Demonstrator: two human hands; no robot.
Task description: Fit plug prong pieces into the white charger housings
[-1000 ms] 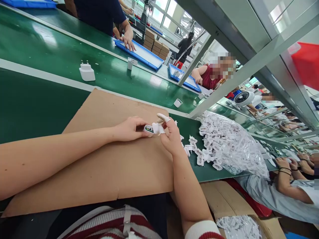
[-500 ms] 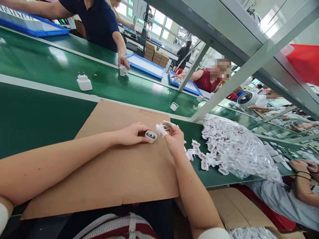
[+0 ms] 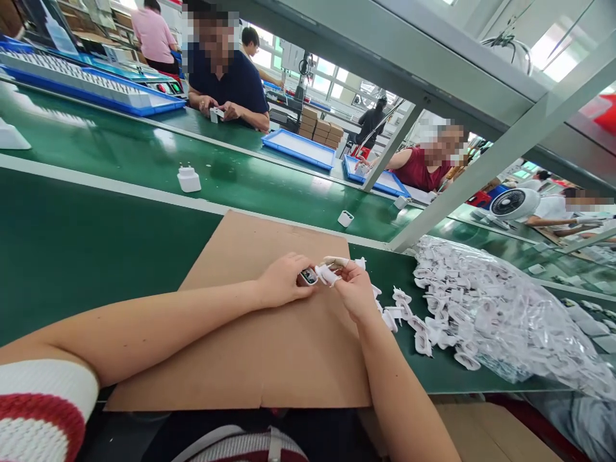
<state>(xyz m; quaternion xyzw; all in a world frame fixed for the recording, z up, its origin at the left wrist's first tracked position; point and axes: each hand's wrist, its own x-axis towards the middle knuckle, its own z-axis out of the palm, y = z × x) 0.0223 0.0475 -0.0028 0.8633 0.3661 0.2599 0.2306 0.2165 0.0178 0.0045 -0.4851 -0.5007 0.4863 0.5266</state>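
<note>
My left hand is closed around a white charger housing, whose open end faces right and shows a circuit board inside. Close beside that end, my right hand pinches a small white plug cap. Whether the cap touches the housing I cannot tell. Pale covers sit on some right fingertips. Both hands are above a brown cardboard sheet. Just past my right hand lie several loose white plug caps, beside a clear plastic bag full of more.
Beyond the cardboard runs a green conveyor, carrying a finished-looking white charger and an open housing. A slanted metal post rises at the right. Across the belt, a person in dark blue handles a white piece near blue trays.
My right hand has brought the plug cap nearer the housing in my left. The view has shifted left. The co-worker across has lifted a white piece from the belt into both hands.
</note>
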